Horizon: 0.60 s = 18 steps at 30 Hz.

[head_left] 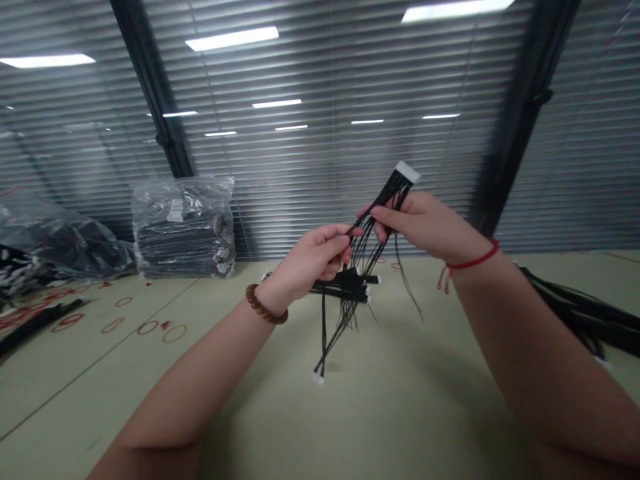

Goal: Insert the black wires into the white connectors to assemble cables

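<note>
Both hands hold a black wire harness (387,192) up above the table. Its wide white connector (408,172) points up and to the right. My right hand (417,220) pinches the wires just below that connector. Lower and to the left, my left hand (323,252) is closed on some of the same wires. Loose wires hang down from between the hands, and a small white plug (319,379) dangles at the lower end of a pair. Behind the left hand, more black harnesses (350,287) lie on the table, partly hidden.
Clear plastic bags (184,227) packed with black cables stand at the back left. Red rubber bands (147,327) and a yellow band (175,334) lie scattered on the left of the table (240,413). A bundle of black cables (580,307) lies at the right. Blinds close off the back.
</note>
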Each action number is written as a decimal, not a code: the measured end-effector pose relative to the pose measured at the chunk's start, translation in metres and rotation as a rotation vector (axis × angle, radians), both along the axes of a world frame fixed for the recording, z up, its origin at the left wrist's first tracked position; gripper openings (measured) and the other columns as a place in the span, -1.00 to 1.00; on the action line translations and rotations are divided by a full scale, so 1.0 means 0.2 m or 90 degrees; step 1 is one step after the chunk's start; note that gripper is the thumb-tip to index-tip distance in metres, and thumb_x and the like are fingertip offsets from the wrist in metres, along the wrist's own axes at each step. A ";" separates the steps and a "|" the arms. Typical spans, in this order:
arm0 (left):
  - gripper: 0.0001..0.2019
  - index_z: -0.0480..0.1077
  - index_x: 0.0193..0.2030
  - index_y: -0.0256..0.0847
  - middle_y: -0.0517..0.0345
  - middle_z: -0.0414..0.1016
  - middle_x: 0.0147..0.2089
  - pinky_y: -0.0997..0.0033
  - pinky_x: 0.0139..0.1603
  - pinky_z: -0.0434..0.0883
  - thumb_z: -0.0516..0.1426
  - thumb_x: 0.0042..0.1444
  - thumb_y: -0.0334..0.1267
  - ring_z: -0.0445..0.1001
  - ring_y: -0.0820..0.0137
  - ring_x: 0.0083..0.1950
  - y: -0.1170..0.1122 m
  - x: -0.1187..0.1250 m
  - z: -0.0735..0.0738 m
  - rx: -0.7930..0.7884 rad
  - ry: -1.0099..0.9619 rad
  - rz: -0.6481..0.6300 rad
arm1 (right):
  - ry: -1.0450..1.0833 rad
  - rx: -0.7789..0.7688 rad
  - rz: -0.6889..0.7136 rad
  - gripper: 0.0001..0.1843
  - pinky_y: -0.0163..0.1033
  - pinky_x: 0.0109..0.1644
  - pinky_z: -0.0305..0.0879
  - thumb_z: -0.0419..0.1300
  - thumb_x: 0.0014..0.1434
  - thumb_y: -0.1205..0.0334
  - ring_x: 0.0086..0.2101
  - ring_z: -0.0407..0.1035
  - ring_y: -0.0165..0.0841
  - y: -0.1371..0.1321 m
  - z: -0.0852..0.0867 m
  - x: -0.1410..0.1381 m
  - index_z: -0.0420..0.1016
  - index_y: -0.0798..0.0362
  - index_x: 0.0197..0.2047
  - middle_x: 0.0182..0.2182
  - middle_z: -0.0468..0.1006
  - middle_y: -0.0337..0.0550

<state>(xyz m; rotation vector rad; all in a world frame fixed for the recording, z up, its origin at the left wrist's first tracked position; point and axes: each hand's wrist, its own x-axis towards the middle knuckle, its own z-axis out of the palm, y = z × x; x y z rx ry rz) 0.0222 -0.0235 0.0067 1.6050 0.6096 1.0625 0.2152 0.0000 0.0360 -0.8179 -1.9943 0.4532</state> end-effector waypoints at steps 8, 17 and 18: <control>-0.59 0.28 0.18 -0.26 0.38 0.04 -0.61 0.61 -0.69 -0.18 0.02 0.18 -0.38 -0.09 0.61 -0.67 -0.03 0.02 0.01 0.012 -0.027 0.048 | 0.017 -0.056 0.018 -0.79 -0.42 -0.51 0.21 0.09 0.27 0.27 -0.62 0.23 -0.56 -0.05 -0.01 -0.07 0.36 0.20 -0.37 -0.66 0.29 -0.37; -0.25 -0.36 0.39 0.08 0.37 0.15 -0.56 0.59 -0.70 -0.14 -0.01 0.18 -0.39 -0.07 0.57 -0.69 0.03 0.04 -0.04 0.053 -0.028 0.069 | 0.150 -0.077 0.049 -0.86 -0.44 -0.60 0.21 0.14 0.22 0.26 -0.69 0.15 -0.57 -0.02 -0.04 -0.08 0.33 0.16 -0.20 -0.69 0.19 -0.44; -0.23 -0.41 0.38 0.10 0.37 0.16 -0.55 0.60 -0.70 -0.12 -0.01 0.19 -0.39 -0.06 0.57 -0.68 0.04 0.04 -0.05 0.069 -0.035 0.071 | 0.155 -0.080 0.056 -0.85 -0.45 -0.62 0.18 0.15 0.21 0.26 -0.70 0.13 -0.58 -0.02 -0.04 -0.08 0.34 0.16 -0.18 -0.70 0.18 -0.45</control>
